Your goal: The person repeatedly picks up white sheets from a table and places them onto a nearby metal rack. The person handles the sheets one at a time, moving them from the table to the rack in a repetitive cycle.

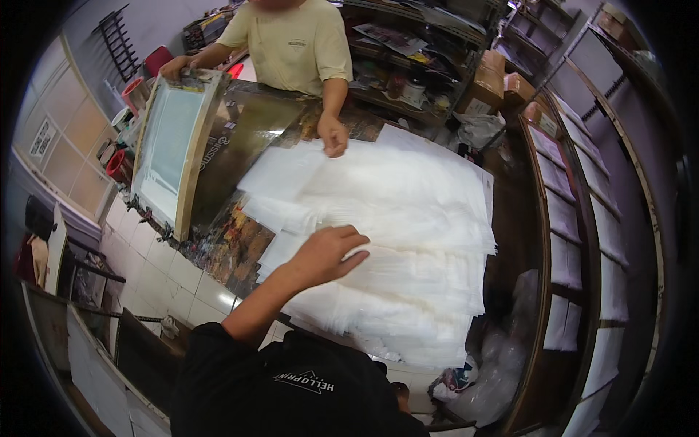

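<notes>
My left hand (pixel 325 256) is over a wide, overlapping spread of thin white sheets (pixel 408 193), palm down. Its fingers are a little bent and the thumb stands apart, with nothing seen in its grip. Whether it touches the top sheets I cannot tell. My right hand does not show; only a bit of skin is visible beside my black shirt at the bottom. Across the table a co-worker's hand (pixel 333 137) is at the far edge of the sheets. The co-worker's other hand (pixel 175 67) rests on the top of a tilted wood-framed printing screen (pixel 166 146).
The sheets lie on a dark, paint-stained table (pixel 244 244). Along the right stands a rack (pixel 542 240) with white sheets on its shelves. Clear plastic bags (pixel 495 371) sit near the table's right front corner. Cardboard boxes (pixel 486 84) and loaded shelves (pixel 408 98) stand behind.
</notes>
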The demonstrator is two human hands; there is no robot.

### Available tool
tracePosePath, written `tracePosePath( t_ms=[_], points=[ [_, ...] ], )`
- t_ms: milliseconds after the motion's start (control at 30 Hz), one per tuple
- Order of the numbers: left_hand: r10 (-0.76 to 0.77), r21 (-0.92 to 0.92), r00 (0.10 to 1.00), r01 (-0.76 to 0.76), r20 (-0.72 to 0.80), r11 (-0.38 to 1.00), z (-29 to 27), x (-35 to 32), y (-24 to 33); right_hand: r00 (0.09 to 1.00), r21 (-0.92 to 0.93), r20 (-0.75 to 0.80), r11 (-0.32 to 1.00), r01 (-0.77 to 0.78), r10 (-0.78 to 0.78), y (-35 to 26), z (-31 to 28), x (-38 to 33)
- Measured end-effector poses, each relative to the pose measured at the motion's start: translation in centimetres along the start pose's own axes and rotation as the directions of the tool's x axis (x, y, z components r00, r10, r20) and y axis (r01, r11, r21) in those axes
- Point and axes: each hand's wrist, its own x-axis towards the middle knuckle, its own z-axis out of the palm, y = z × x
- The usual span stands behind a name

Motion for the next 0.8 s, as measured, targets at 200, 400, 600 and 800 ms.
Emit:
tracePosePath(
  t_ms=[200, 400, 600, 800],
  points=[
    [0.085, 0.184, 0.969, -0.042, -0.234, 0.982, -1.1, 4.0, -1.3, 0.997, 0.163, -0.030, 0.985, -0.061, 0.067, 3.3, 0.4, 2.2],
    [0.007, 0.351, 1.000, 0.002, -0.024, 0.936, 4.2, 8.5, -6.1, 0.993, 0.162, -0.041, 0.981, -0.104, 0.112, 1.4, 0.9, 2.6],
    [-0.190, 0.635, 0.934, -0.050, 0.304, 0.771, 8.8, 9.6, -9.4, 0.995, 0.273, -0.054, 0.960, -0.061, 0.078, 0.5, 1.4, 1.1],
    [-0.115, 0.528, 0.945, -0.067, 0.305, 0.847, 9.9, 11.0, -10.7, 0.966, 0.426, -0.248, 0.904, 0.042, 0.072, 2.9, 1.3, 0.2]
  ],
)
